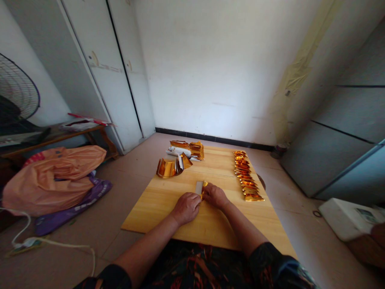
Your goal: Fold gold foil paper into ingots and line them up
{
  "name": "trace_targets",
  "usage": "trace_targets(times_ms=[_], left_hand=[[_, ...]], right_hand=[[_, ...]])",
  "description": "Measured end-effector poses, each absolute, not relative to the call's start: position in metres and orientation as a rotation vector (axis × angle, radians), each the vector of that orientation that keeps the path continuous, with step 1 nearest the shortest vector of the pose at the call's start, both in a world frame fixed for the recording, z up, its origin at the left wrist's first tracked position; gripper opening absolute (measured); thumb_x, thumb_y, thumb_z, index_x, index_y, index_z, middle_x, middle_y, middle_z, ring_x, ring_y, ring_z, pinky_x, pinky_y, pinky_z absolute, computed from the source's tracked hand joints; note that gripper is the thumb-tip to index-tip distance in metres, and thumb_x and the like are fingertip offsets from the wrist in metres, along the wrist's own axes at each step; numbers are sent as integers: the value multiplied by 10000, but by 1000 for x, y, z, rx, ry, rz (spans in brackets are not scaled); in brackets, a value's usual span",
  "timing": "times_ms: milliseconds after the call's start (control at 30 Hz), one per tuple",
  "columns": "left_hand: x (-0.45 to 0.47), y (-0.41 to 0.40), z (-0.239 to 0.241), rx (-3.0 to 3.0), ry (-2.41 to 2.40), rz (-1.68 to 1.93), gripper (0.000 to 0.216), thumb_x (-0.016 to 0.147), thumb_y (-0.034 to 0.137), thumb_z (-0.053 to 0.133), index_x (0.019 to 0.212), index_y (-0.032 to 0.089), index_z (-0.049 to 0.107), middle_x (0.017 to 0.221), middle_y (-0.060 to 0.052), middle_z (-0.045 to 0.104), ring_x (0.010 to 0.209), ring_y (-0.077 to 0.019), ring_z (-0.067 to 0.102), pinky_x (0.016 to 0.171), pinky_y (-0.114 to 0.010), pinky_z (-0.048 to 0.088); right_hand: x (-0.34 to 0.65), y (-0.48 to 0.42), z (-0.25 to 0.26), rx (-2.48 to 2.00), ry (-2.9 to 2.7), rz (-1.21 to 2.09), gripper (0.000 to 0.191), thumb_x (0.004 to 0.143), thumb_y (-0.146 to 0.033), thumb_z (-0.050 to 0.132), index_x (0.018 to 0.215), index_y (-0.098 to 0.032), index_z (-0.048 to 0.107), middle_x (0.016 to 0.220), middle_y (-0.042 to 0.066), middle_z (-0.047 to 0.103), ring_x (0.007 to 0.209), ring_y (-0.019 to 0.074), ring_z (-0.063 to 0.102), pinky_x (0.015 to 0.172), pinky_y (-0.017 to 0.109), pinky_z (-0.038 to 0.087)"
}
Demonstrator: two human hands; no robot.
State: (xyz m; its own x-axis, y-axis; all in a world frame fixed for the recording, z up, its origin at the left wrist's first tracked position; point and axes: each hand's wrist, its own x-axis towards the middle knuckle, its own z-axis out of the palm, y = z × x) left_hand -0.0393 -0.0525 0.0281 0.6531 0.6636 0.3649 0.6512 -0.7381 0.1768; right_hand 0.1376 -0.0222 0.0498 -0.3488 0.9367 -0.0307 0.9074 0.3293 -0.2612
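On the wooden table (168, 198), my two hands meet near the middle. My left hand (187, 208) has its fingers bent and pressed at the near end of a pale grey strip (199, 187). Folded gold foil paper (205, 184) is pinched in my right hand (214, 195), right beside that strip. The fingers partly cover both pieces, so I cannot tell whether they are joined. Farther back on the left lie curved gold foil sheets (167, 167). Folded gold foil pieces (247, 174) form a long row along the right side.
Behind the curved sheets is a pile of gold foil and white paper (183, 150). A peach-coloured bag (57, 172) and a purple bag (72, 204) lie left on the floor, with a white cable (69, 243). A white box (345, 218) stands right, near a grey cabinet (325, 128).
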Motion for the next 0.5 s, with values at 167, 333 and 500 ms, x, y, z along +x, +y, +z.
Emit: trace_targets(times_ms=[167, 333, 500], left_hand=[[-39, -53, 29, 2819, 1136, 613, 120, 744, 106, 479, 790, 186, 556, 812, -44, 620, 812, -192, 558, 767, -313, 438], [-39, -53, 29, 2766, 1125, 642, 255, 727, 90, 484, 943, 186, 577, 901, -50, 635, 882, -198, 556, 825, -327, 443], [-39, -53, 28, 2815, 1089, 617, 260, 761, 101, 482, 955, 198, 624, 906, -55, 625, 885, -201, 546, 829, -338, 449]], right_hand=[[138, -21, 49, -1723, -2440, 393, 122, 840, -232, 519, 839, -198, 636, 911, 27, 613, 775, 127, 552, 618, 204, 342], [138, -21, 49, -1705, -2402, 425, 106, 830, -220, 533, 807, -193, 633, 886, 24, 608, 759, 121, 541, 617, 198, 336], [140, -19, 43, -1673, -2337, 476, 47, 786, -201, 576, 779, -187, 620, 859, 11, 588, 727, 107, 520, 609, 192, 331]])
